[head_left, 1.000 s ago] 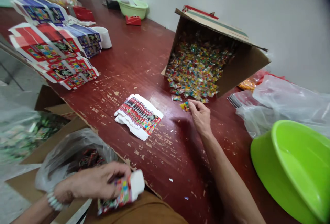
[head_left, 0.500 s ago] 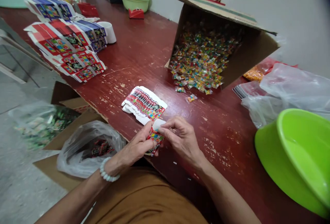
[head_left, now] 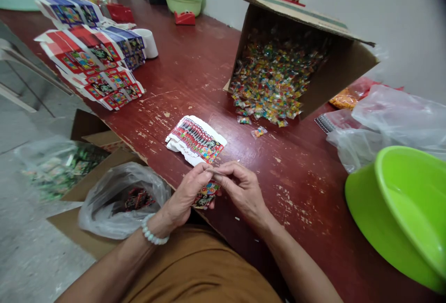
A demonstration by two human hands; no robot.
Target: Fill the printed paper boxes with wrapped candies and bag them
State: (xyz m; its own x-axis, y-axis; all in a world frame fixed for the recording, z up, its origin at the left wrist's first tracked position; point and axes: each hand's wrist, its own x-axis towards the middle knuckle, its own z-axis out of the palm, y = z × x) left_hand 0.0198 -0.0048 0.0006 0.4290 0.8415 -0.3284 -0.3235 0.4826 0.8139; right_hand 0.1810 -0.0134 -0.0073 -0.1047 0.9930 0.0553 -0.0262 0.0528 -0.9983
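Note:
A small printed cardboard box [head_left: 206, 196], red with colourful pictures, is held between both hands close to the table's front edge. My left hand [head_left: 186, 194] wraps round its left side, a pale beaded bracelet [head_left: 153, 232] on the wrist. My right hand [head_left: 244, 187] pinches the box's upper end, thumb and fingers at a flap seen nearly edge-on. Just beyond the hands lies a fanned stack of flat printed cartons [head_left: 197, 139]. The box's underside is hidden by my fingers.
A tipped cardboard box [head_left: 343, 68] spills wrapped candies [head_left: 272, 80] onto the red table [head_left: 195, 75]. Bundled cartons [head_left: 83, 56] stand at left; a green basin [head_left: 390, 214] sits at right. Below the table edge is a plastic-lined box [head_left: 121, 200].
The white flap at the box's top has been bent down and now shows as a thin edge. My left thumb has moved up to the flap beside my right fingers.

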